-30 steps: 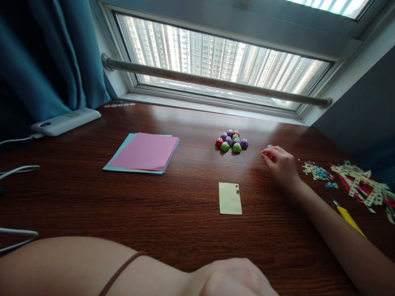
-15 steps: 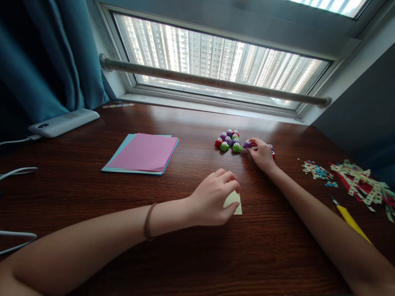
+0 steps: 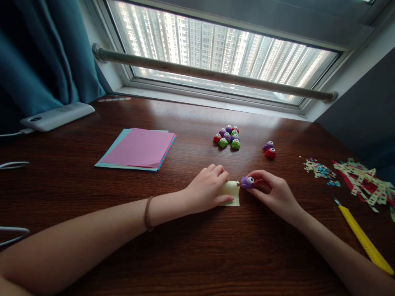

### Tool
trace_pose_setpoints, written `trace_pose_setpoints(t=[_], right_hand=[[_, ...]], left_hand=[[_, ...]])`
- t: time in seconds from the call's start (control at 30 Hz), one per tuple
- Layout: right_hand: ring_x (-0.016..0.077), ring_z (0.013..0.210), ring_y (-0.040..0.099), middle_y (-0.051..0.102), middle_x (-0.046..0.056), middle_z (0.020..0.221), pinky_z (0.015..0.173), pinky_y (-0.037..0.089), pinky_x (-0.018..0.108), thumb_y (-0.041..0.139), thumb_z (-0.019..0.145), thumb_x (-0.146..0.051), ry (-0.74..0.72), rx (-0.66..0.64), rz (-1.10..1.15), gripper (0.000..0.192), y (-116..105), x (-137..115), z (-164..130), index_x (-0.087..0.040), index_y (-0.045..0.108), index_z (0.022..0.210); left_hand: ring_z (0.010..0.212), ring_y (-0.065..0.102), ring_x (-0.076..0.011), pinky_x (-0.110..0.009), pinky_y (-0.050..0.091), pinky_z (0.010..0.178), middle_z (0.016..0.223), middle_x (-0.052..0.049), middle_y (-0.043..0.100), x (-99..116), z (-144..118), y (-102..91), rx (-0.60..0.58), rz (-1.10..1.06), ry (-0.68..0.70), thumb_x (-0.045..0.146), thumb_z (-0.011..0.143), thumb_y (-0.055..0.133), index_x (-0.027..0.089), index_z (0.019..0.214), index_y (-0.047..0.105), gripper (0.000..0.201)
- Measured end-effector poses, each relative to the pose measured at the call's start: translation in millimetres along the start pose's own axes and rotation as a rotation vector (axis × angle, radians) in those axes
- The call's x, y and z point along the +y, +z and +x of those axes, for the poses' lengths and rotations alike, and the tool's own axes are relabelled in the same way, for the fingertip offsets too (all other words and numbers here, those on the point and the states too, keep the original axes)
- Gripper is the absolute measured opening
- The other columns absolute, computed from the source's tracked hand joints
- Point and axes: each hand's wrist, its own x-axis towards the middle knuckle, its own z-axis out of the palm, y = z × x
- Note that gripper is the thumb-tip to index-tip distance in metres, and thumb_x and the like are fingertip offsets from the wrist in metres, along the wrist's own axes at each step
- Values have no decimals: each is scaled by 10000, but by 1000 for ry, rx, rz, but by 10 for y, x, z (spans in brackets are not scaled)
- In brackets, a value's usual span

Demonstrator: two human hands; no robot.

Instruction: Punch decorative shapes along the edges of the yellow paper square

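My left hand (image 3: pixel 208 189) rests on a small pale yellow paper slip (image 3: pixel 232 195) lying on the dark wooden table (image 3: pixel 191 255), pinching its left part. My right hand (image 3: pixel 274 193) holds a small purple paper punch (image 3: pixel 247 181) at the slip's upper right corner. Further back sits a cluster of several purple, green and red punches (image 3: pixel 227 137). A purple punch (image 3: pixel 268 145) and a red punch (image 3: pixel 270 153) lie apart to its right.
A stack of pink and blue paper sheets (image 3: pixel 137 149) lies at the left. A white power bank (image 3: pixel 55 116) with a cable sits by the curtain. Paper scraps (image 3: pixel 358 181) and confetti (image 3: pixel 319 169) are at the right, with a yellow utility knife (image 3: pixel 364 240) near them.
My right hand took a purple punch from the cluster and brought it to the yellow slip. My left hand came forward from the near edge and settled on the slip.
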Motion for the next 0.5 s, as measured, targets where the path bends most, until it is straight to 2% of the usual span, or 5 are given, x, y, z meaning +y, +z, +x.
trace_pose_setpoints(t=[0.23,0.5], right_hand=[[164,788,596,620,20,892,736,524,309,621,761,-223,-2,-50,-104,200,23,-46,-74,-202,562,951],[155,750,593,621,22,888,677,523,290,657,753,-286,0,-17,-109,260,47,-63,-88,-203,563,981]], left_hand=[[901,467,-228,-350,426,790,964,-88,535,45,-21,-12,3,121,51,459,878,471,147,924,552,326],[877,483,-233,-351,428,747,951,-97,551,62,-49,-8,15,218,101,469,896,423,135,909,574,367]])
